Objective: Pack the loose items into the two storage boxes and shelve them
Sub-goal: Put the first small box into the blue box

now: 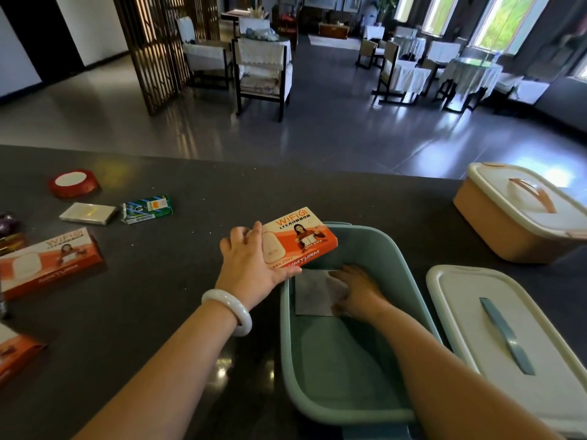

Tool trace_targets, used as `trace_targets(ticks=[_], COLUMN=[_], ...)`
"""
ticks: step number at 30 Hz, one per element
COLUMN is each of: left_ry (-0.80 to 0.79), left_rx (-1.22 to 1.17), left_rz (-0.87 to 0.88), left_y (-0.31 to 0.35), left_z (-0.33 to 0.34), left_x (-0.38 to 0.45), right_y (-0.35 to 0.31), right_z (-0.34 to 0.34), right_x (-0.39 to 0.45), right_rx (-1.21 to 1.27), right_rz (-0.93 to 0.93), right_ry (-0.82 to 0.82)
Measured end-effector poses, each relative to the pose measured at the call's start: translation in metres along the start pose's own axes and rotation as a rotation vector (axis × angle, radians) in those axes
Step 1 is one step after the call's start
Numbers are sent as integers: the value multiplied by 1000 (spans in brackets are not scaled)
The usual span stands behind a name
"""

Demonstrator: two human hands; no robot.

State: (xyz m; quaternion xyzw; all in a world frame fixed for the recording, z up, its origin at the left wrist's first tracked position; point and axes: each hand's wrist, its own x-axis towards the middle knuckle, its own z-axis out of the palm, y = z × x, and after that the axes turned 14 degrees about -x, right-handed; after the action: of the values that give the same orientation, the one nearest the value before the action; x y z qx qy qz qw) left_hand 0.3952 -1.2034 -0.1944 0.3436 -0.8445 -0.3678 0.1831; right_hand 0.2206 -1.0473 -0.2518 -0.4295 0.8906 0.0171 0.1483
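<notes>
My left hand (251, 265) grips an orange-and-white WiFi router carton (300, 238) by its near end and holds it over the far left rim of the open teal storage box (409, 271). Inside that box my right hand (355, 289) lies flat with straight fingers on a grey flat packet (313, 293) on the box floor. The teal box's white lid (508, 338) with a blue handle lies to its right. A peach storage box (508, 230) with its lid on stands at the far right.
On the dark counter (178, 296) to the left lie a second WiFi carton (47, 262), a third at the left edge (16, 350), a green packet (147, 208), a white flat box (88, 213) and a red tape roll (73, 183). Dining chairs and tables stand beyond.
</notes>
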Motion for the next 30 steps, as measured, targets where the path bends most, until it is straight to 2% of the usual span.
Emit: trace_targets(ticks=[4, 7, 9, 11, 16, 20, 25, 30], left_ry=[-6, -10, -25, -54, -154, -256, -327, -377], left_rx=[72, 130, 144, 142, 137, 188, 226, 215], left_rz=[52, 120, 171, 218, 311, 256, 84, -9], left_y=[12, 26, 36, 44, 58, 63, 67, 63], left_z=[0, 2, 6, 12, 34, 54, 72, 85], left_x=[0, -2, -3, -6, -13, -9, 3, 10], right_y=[10, 27, 39, 51, 63, 63, 65, 68], right_z=[-34, -58, -66, -69, -55, -46, -44, -41], right_x=[-12, -28, -36, -39, -41, -42, -38, -36], right_rx=[-6, 166, 215, 218, 330, 524, 557, 534], right_rz=[-20, -54, -5, 65, 95, 115, 120, 101], right_ry=[166, 349, 500, 572, 383, 268, 244, 271])
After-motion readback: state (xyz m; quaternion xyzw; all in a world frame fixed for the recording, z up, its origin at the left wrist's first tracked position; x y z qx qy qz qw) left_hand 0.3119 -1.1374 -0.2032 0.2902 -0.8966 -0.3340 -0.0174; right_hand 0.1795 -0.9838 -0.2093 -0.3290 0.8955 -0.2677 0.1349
